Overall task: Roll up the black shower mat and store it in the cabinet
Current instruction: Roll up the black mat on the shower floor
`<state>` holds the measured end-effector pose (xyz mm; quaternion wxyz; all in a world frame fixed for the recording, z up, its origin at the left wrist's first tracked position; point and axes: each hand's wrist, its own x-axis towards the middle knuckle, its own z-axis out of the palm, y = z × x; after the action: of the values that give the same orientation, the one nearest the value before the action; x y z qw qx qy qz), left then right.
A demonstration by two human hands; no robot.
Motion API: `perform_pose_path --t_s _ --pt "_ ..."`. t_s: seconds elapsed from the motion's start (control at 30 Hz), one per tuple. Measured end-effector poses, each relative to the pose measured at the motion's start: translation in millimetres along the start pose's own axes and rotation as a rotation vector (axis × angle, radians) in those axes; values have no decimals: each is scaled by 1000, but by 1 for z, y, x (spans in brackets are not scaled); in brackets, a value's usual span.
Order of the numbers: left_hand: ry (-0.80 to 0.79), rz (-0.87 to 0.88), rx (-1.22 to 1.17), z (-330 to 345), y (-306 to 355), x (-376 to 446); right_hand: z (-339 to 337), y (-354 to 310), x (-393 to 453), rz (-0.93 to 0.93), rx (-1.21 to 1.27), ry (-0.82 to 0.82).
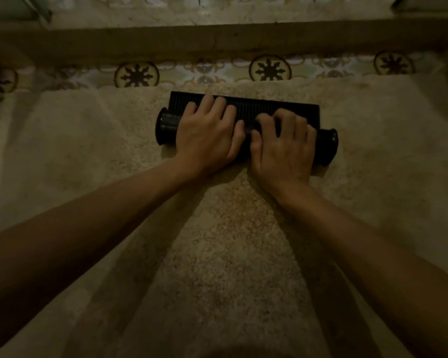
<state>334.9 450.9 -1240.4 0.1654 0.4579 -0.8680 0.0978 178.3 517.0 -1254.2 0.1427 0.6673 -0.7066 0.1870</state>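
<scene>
The black shower mat (256,107) lies across a beige fluffy rug, rolled into a thick tube with only a short ribbed strip still flat on its far side. The roll's round ends stick out left and right of my hands. My left hand (207,133) presses on the left half of the roll, fingers curled over its top. My right hand (285,146) grips the right half, fingers bent onto the ribbed surface. Both hands hide the middle of the roll. No cabinet shows in this view.
The beige rug (230,241) covers most of the floor in front of me. Beyond it runs a strip of patterned floor tiles (269,69), then a raised brown step or ledge (217,42). The light is dim.
</scene>
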Motion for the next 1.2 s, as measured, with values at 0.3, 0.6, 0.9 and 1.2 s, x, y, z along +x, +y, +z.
perform_pose_path --t_s 0.3,0.6,0.9,1.2 --pt "43 -64 -80 5 -13 26 4 17 72 -19 37 -175" --pt "39 34 32 10 -22 26 8 9 21 23 19 -21" --pt "-38 -95 -81 18 -31 75 12 21 92 -15 -16 -165" --pt "-233 99 -137 10 -48 70 0 42 94 -201 48 -383"
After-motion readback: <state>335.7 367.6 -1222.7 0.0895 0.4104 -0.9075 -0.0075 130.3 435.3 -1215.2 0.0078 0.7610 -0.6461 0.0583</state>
